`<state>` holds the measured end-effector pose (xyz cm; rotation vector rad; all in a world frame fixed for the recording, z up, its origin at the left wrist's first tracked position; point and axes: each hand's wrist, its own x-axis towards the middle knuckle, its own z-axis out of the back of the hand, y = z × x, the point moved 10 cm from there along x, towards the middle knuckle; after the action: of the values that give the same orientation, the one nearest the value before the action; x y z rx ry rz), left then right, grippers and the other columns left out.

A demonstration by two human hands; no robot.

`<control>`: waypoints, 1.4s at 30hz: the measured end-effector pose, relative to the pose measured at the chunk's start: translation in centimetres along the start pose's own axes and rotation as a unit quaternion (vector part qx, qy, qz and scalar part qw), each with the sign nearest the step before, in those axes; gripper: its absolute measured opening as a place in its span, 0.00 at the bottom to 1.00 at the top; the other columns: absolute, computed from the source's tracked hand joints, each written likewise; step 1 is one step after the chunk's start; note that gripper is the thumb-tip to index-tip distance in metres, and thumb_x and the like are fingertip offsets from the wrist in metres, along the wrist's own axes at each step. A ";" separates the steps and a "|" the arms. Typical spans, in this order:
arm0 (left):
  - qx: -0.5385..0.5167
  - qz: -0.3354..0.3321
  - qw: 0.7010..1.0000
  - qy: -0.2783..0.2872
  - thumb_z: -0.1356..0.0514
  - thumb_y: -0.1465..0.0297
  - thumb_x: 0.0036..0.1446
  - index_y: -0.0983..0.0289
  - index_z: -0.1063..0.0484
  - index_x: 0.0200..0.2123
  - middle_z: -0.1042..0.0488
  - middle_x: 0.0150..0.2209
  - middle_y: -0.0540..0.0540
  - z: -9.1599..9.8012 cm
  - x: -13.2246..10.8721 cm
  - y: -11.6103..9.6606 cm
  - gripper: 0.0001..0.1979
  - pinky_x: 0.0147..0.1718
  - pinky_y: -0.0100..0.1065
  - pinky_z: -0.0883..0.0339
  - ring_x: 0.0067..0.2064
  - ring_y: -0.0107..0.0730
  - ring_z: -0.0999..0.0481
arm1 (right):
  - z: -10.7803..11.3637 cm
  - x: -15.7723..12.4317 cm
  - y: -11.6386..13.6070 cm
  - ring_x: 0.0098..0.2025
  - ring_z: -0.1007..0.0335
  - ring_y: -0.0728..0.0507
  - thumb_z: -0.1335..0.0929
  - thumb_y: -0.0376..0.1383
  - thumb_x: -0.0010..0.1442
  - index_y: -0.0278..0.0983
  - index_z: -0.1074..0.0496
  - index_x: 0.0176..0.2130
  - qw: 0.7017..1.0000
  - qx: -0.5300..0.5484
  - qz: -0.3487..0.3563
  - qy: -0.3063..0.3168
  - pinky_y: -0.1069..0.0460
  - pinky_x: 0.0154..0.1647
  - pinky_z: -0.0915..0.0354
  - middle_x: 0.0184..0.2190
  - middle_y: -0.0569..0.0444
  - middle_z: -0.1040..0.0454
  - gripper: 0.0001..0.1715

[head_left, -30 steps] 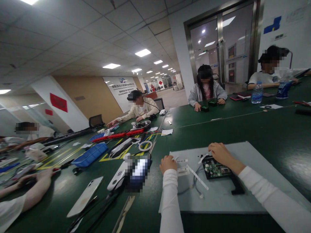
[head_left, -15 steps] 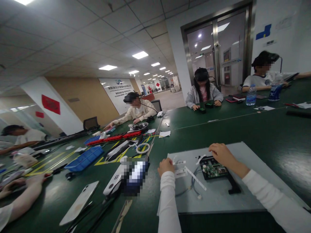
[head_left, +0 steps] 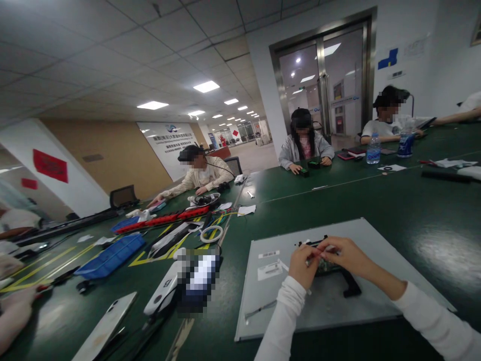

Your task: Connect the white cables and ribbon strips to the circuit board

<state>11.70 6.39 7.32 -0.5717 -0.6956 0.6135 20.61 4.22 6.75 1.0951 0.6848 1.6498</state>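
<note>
My left hand [head_left: 303,266] is over the left end of a green circuit board [head_left: 326,266] in a black frame, its fingers pinched together. Close against it, my right hand [head_left: 341,253] has its fingertips pinched at the board's upper edge. Whatever is between the fingers is too small and covered to make out. From the frame a black arm [head_left: 351,287] sticks out at lower right. Board and frame lie on a grey mat [head_left: 319,313]. A thin grey strand or tool [head_left: 260,310] lies left of my left sleeve.
Small white labels [head_left: 269,271] are on the mat's left side. Further left are a white power strip [head_left: 165,288], a phone with a blurred screen [head_left: 201,283], a white phone [head_left: 107,326] and a blue tray [head_left: 110,255]. A co-worker's hand [head_left: 17,313] is at far left; other people sit across the table.
My left hand has moved right from the mat's left edge to the board, covering the cables and white strip. My right hand has closed its fingertips beside it. The view has shifted slightly.
</note>
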 end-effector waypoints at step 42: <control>0.216 -0.087 0.950 0.207 0.50 0.73 0.53 0.58 0.31 0.39 0.34 0.37 0.54 -6.2 -3.8 -2.7 0.13 0.33 0.32 0.37 0.37 0.32 0.33 | 1.9 -7.2 -4.5 0.31 0.37 0.49 0.40 0.32 0.52 0.37 0.32 0.30 0.983 -0.171 -0.065 0.015 0.55 0.31 0.42 0.30 0.54 0.33 0.09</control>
<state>14.70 0.29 3.59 -0.2138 -0.1982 0.4413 24.92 -1.12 1.38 0.7647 0.4584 1.6018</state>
